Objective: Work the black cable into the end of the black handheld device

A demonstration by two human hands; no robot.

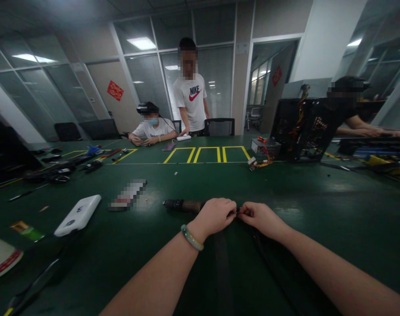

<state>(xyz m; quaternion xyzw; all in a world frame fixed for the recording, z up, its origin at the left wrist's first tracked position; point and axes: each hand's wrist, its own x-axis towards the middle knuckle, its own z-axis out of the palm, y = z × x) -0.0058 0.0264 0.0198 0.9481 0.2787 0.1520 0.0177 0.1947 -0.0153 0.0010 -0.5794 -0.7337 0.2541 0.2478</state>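
A dark, rod-shaped tool that looks like an electric screwdriver point(188, 205) lies across the green table in front of me, its narrow tip pointing left. My left hand point(218, 215) is closed over its right end, which the fingers hide. Right beside it, my right hand point(264, 219) pinches the end of a black cable point(259, 248) that runs down toward the near edge. The fingertips of both hands almost meet where tool and cable come together. Whether the cable is joined to the tool, I cannot tell.
To the left lie a white power bank point(78, 214), a blurred phone-like object point(129, 194), a small green bottle point(27, 231) and a paper cup point(2, 259). An open computer case point(297, 129) and power supply point(264, 146) stand at right. Several people are around the table.
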